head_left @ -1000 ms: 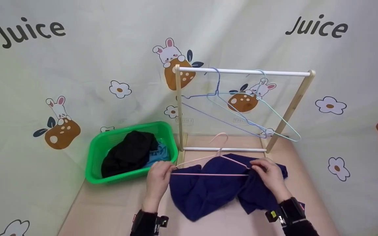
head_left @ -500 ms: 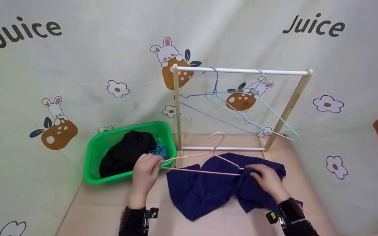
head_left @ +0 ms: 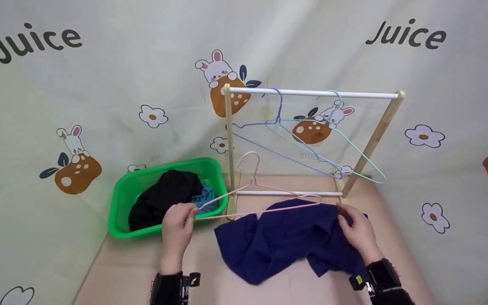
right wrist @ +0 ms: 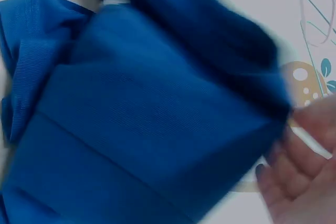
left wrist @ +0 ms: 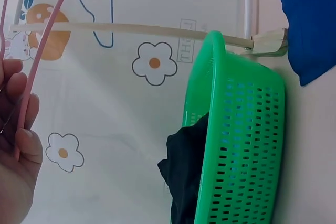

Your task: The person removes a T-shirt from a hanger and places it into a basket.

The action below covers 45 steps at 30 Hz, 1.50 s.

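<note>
My left hand [head_left: 186,212] pinches the left corner of a pink wire hanger [head_left: 269,201], which is lifted and tilted, its hook up near the rack's left post. In the left wrist view the pink hanger [left wrist: 38,61] runs through my fingers [left wrist: 18,148]. A navy blue garment [head_left: 284,239] lies crumpled on the table below the hanger. My right hand [head_left: 346,217] grips the garment's upper right edge. The right wrist view is filled with the blue garment [right wrist: 142,124], with my fingers [right wrist: 302,177] at its edge.
A green basket [head_left: 119,199] with black and teal clothes stands at the left, against the rack's left foot. The small wooden rack [head_left: 311,92] behind the garment carries a blue hanger [head_left: 278,120] and a pale green hanger [head_left: 356,149]. A printed cloth wall surrounds the pink table [head_left: 138,267].
My left hand drew the pink hanger leftward and lifted it, raising its hook. The hanger's right end left my right hand, which shifted up onto the garment's right edge.
</note>
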Each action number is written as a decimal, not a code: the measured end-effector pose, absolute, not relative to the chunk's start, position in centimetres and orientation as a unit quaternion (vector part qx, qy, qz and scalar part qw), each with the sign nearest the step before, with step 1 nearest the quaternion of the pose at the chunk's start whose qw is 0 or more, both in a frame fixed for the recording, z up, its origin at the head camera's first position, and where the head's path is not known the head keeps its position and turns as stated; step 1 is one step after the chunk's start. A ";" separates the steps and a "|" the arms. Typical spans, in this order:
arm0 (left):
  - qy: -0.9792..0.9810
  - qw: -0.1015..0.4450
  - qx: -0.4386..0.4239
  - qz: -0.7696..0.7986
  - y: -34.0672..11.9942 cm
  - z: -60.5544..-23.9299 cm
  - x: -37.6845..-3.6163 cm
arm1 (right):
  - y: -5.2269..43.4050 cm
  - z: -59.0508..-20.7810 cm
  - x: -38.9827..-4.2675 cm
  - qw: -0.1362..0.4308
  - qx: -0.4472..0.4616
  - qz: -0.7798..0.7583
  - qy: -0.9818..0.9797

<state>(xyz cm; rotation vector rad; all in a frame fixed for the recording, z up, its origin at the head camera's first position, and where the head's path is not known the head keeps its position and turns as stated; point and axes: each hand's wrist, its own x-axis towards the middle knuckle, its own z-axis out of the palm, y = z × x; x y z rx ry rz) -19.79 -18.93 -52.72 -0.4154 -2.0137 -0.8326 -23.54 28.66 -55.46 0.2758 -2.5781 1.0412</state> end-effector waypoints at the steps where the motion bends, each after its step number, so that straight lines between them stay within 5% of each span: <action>1: -0.809 0.445 -0.168 -0.344 -18.8 -52.8 -19.8 | 28.6 -55.3 -23.6 0.175 0.108 0.381 -0.902; 12: -0.781 0.445 -0.213 -0.382 -15.0 -53.1 -20.9 | 27.1 -52.7 -23.0 0.204 0.231 0.497 -0.811; 20: -0.813 0.377 -0.142 -0.421 -13.4 -53.0 -21.1 | 27.1 -48.8 -21.5 0.276 0.232 0.542 -0.759; 28: -0.865 0.244 -0.069 -0.433 -12.5 -55.3 -20.3 | 28.6 -47.5 -22.0 0.345 0.180 0.650 -0.653; 36: -0.896 0.192 -0.105 -0.385 -10.6 -58.5 -19.4 | 30.9 -48.9 -23.2 0.405 0.053 0.645 -0.645; 45: -0.933 0.069 -0.161 -0.315 -6.9 -62.7 -17.9 | 32.9 -49.9 -23.5 0.432 -0.024 0.629 -0.646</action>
